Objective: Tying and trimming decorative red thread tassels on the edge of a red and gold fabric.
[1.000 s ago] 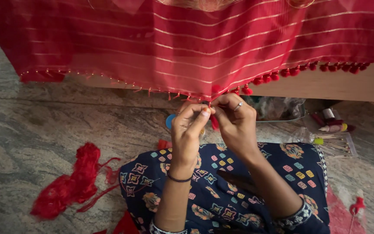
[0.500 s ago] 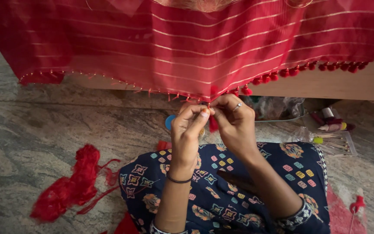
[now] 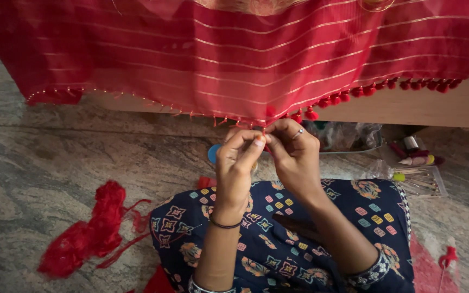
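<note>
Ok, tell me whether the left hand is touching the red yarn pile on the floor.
Apart. The head view shows the left hand raised at the red cloth's fringe, with bare stone floor between it and the red yarn pile.

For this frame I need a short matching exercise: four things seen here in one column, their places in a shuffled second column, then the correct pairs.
Things:
1. red fabric
2. loose red thread bundle
3. ring
4. dark bangle

Places:
A. on the left hand's wrist
B. hanging across the top of the view, tassels along its lower edge
C. on a finger of the right hand
D. on the stone floor, left of the person's lap

Pairs: 1-B, 2-D, 3-C, 4-A. Both the left hand and the right pinch at the fabric's fringed edge.
</note>
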